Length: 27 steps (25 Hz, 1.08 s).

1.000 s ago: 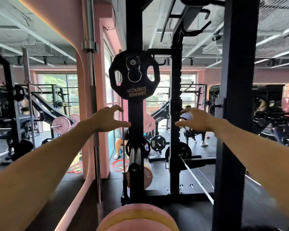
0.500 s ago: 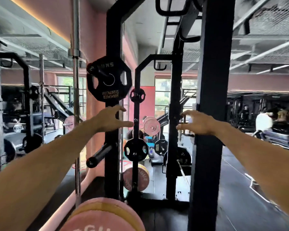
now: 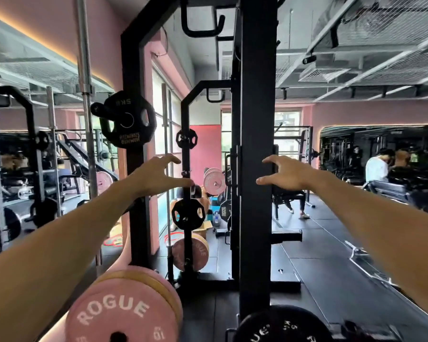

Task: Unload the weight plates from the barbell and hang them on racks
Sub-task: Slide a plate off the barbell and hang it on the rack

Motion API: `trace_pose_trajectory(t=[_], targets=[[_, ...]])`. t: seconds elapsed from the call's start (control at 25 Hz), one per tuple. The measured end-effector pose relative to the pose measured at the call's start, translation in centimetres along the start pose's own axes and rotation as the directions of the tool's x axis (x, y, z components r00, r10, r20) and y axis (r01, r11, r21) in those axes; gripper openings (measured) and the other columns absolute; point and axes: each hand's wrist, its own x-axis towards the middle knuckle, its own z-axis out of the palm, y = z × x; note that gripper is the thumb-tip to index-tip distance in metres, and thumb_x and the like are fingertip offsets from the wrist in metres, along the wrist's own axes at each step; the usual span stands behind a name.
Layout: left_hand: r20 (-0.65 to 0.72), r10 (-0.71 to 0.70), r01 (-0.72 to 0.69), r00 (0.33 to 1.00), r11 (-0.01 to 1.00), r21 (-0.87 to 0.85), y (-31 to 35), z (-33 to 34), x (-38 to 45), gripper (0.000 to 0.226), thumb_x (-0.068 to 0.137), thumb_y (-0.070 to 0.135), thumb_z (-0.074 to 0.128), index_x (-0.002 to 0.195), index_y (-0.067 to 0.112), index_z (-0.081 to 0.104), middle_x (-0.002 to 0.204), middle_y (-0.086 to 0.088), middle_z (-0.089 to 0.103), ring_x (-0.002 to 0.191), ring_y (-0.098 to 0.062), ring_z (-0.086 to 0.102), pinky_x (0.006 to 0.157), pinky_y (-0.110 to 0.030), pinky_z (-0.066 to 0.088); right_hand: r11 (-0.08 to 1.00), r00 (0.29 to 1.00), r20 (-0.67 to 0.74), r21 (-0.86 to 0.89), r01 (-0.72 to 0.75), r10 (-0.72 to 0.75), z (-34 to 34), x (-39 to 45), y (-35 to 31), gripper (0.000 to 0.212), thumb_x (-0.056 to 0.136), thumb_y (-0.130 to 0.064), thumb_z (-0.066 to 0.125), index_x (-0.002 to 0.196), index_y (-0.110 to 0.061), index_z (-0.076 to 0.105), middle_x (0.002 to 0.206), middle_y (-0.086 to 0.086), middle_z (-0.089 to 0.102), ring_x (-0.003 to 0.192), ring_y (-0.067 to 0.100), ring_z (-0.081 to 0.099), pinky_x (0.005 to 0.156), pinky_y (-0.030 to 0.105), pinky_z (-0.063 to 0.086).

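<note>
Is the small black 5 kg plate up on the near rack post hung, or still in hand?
Hung. The black plate sits on a peg of the rack post; left hand and right hand are open, holding nothing.

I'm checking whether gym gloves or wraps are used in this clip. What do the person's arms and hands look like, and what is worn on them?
Both arms are bare as far as the view reaches: no sleeve shows. The left hand and the right hand have no gloves, wraps or straps. No watch, band or ring can be seen on either wrist or finger.
</note>
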Motion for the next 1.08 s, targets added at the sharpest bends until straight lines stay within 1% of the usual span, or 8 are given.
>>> trace_pose_trajectory(t=[0.12,0.28,0.48,0.64,0.76,0.92,0.96,1.08], targets=[[0.019,-0.011,0.012,1.0,0.999,-0.048,3.6,1.5,-3.7,0.082,0.071,0.063,0.074,0.139,0.029,0.045,0.143,-0.015,0.045,0.126,-0.031,0.049,0.1,-0.039,0.039,0.999,0.999,0.018,-0.011,-0.034,0.034,-1.7,-5.2,2.3,0.079,0.079,-0.062,0.065,0.145,-0.033,0.034,0.151,0.003,0.039,0.133,0.027,0.042,0.111,0.049,0.032],[0.076,0.004,-0.005,0.997,1.0,0.013,7.5,3.0,-6.4,0.083,0.072,0.064,0.073,0.142,0.031,0.04,0.143,-0.014,0.043,0.126,-0.032,0.048,0.099,-0.038,0.039,0.997,0.996,0.054,-0.016,-0.07,0.071,-3.8,-10.3,5.8,0.081,0.078,-0.06,0.068,0.146,-0.031,0.035,0.153,0.005,0.035,0.135,0.027,0.04,0.109,0.044,0.034],[0.059,0.017,-0.019,0.998,0.999,0.031,11.7,4.8,-4.9,0.087,0.072,0.067,0.072,0.143,0.031,0.039,0.142,-0.013,0.045,0.128,-0.031,0.047,0.103,-0.042,0.038,0.995,0.994,0.052,-0.03,-0.093,0.094,-5.7,-11.4,10.5,0.078,0.079,-0.06,0.065,0.145,-0.032,0.035,0.157,0.002,0.028,0.135,0.027,0.04,0.111,0.051,0.031],[0.094,0.0,-0.002,0.996,1.0,0.022,13.8,9.5,-1.6,0.098,0.059,0.079,0.068,0.141,0.031,0.041,0.138,-0.011,0.047,0.123,-0.029,0.05,0.095,-0.037,0.039,0.993,0.992,0.066,-0.056,-0.106,0.11,-4.8,-9.0,16.2,0.085,0.08,-0.062,0.063,0.15,-0.029,0.027,0.16,-0.001,0.02,0.141,0.027,0.033,0.113,0.048,0.028],[0.087,-0.027,0.026,0.996,1.0,0.014,14.2,14.6,2.4,0.081,0.069,0.069,0.074,0.136,0.036,0.044,0.137,-0.009,0.047,0.12,-0.025,0.051,0.09,-0.033,0.037,0.994,0.99,0.09,-0.022,-0.106,0.108,-3.2,-5.0,20.9,0.083,0.078,-0.064,0.064,0.147,-0.031,0.032,0.153,0.004,0.036,0.133,0.028,0.042,0.109,0.043,0.034],[0.067,-0.08,0.08,0.995,0.997,-0.003,14.0,22.0,9.6,0.08,0.069,0.066,0.076,0.137,0.037,0.045,0.133,-0.006,0.049,0.118,-0.023,0.051,0.09,-0.032,0.038,0.995,0.989,0.115,-0.049,-0.084,0.089,0.5,2.4,27.5,0.091,0.064,-0.08,0.058,0.142,-0.039,0.035,0.146,-0.001,0.045,0.125,0.028,0.05,0.105,0.046,0.038],[0.07,-0.088,0.089,0.994,0.996,-0.008,13.9,23.8,11.0,0.081,0.069,0.066,0.076,0.137,0.037,0.044,0.133,-0.006,0.05,0.119,-0.022,0.051,0.091,-0.032,0.038,0.995,0.988,0.125,-0.059,-0.084,0.091,1.7,4.1,28.9,0.095,0.061,-0.083,0.057,0.143,-0.041,0.034,0.148,-0.002,0.044,0.126,0.028,0.05,0.105,0.047,0.038],[0.075,-0.113,0.113,0.991,0.994,0.009,12.9,28.2,13.4,0.08,0.068,0.066,0.076,0.136,0.037,0.045,0.134,-0.005,0.051,0.121,-0.021,0.052,0.092,-0.032,0.039,0.99,0.987,0.137,-0.125,-0.06,0.077,4.7,6.5,31.6,0.089,0.074,-0.074,0.059,0.149,-0.037,0.026,0.155,0.001,0.032,0.137,0.029,0.038,0.11,0.048,0.032]])
